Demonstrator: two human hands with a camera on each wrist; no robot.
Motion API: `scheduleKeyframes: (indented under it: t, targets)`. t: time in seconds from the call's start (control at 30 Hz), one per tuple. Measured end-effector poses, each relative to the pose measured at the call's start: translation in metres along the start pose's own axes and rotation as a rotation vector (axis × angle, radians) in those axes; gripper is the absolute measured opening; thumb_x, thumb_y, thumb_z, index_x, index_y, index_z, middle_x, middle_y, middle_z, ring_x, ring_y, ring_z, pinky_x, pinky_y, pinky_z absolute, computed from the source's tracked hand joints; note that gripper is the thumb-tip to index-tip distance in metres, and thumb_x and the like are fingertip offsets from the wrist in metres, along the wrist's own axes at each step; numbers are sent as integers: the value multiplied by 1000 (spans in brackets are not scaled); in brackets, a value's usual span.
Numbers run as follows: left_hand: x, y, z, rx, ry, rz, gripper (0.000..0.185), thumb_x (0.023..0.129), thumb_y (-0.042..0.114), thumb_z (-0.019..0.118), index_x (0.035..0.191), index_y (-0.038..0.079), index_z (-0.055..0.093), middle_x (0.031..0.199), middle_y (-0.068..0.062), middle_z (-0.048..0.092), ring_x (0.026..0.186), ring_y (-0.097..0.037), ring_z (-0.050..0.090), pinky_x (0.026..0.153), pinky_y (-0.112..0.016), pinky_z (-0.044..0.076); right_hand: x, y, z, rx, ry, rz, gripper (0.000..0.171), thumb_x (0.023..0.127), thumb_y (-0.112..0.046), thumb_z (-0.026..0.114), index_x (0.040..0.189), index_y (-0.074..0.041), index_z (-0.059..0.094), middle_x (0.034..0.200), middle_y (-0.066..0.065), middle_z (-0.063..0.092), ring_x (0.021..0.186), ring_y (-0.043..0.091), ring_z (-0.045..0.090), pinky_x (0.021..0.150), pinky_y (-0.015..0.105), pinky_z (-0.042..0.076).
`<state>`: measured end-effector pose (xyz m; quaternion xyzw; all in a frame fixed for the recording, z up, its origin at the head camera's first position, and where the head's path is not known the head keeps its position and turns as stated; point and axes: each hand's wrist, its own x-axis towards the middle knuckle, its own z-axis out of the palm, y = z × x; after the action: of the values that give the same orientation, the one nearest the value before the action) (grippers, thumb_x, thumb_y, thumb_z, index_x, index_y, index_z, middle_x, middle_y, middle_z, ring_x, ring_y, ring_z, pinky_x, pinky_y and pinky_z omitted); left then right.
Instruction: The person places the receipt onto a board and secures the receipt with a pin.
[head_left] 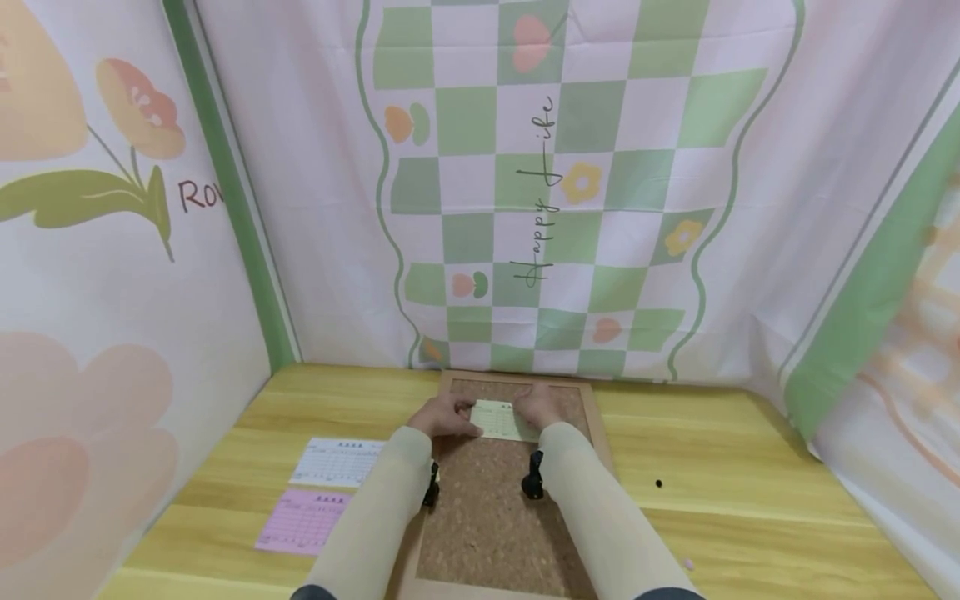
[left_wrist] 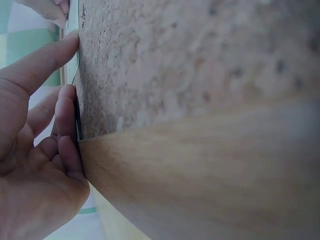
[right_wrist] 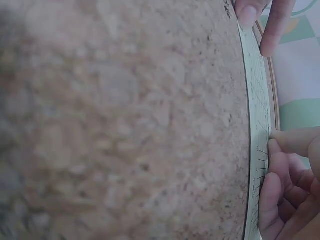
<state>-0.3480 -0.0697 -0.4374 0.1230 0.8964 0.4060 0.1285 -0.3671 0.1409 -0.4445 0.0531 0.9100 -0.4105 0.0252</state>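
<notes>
A pale yellow printed slip (head_left: 492, 421) lies flat near the far end of a cork board (head_left: 495, 517) with a wooden frame. At the slip's left edge, my left hand (head_left: 445, 415) rests thumb and forefinger spread on the paper; its other fingers are curled in the left wrist view. Over the slip's right part is my right hand (head_left: 540, 407), thumb and fingertips drawn together against the paper. In the right wrist view its curled fingers (right_wrist: 272, 197) sit along the slip (right_wrist: 257, 115). I cannot tell whether they pinch something small.
Left of the board, a white printed slip (head_left: 336, 462) and a pink one (head_left: 300, 521) lie on the wooden table (head_left: 750, 467), partly behind the left sleeve. To the right are a small black thing (head_left: 658, 483) and a pink one (head_left: 687, 564). A checked curtain (head_left: 525, 208) hangs behind.
</notes>
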Motion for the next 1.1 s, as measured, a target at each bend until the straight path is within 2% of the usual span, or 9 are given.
scheduleKeyframes:
  t: [0.23, 0.43, 0.53, 0.63, 0.93, 1.1]
  targets:
    - [-2, 2, -1, -15, 2, -19, 66, 86, 18, 81, 144, 6, 53, 90, -3, 58, 85, -16, 48, 81, -33, 40, 2, 0, 1, -34, 7, 15, 44, 95, -19, 60, 56, -17, 40, 51, -4, 37, 45, 14, 36, 45, 28, 31]
    - [-3, 2, -1, -16, 7, -16, 66, 85, 19, 82, 143, 6, 54, 103, -4, 62, 90, -16, 51, 89, -35, 45, 1, 1, 0, -33, -11, 1, 44, 94, -18, 62, 56, -16, 40, 51, -3, 36, 45, 15, 37, 46, 29, 35]
    - [-3, 2, -1, -7, 11, -11, 66, 84, 20, 83, 142, 6, 55, 110, -5, 63, 94, -16, 52, 93, -38, 46, 1, 2, -1, -17, -24, 2, 44, 94, -18, 63, 57, -15, 40, 52, -3, 37, 46, 15, 37, 47, 29, 38]
    - [-2, 1, -1, -4, 1, -5, 66, 84, 20, 82, 142, 6, 55, 107, -5, 63, 92, -16, 52, 92, -38, 46, 2, 3, -2, 2, -36, 18, 43, 94, -19, 65, 58, -15, 41, 53, -3, 38, 48, 15, 39, 50, 30, 41]
    - [-2, -1, -1, -15, 0, -8, 65, 84, 18, 82, 142, 5, 55, 99, -3, 61, 88, -16, 50, 89, -37, 45, -1, 3, -3, 71, -76, -14, 41, 98, -22, 59, 60, -15, 47, 56, -2, 44, 50, 14, 41, 48, 28, 38]
    - [-1, 1, 0, -11, 5, -1, 66, 84, 19, 83, 142, 5, 55, 105, -4, 62, 91, -17, 52, 92, -40, 46, -3, 1, -8, 104, -121, -30, 36, 100, -19, 56, 65, -11, 51, 58, -1, 46, 52, 13, 43, 48, 26, 39]
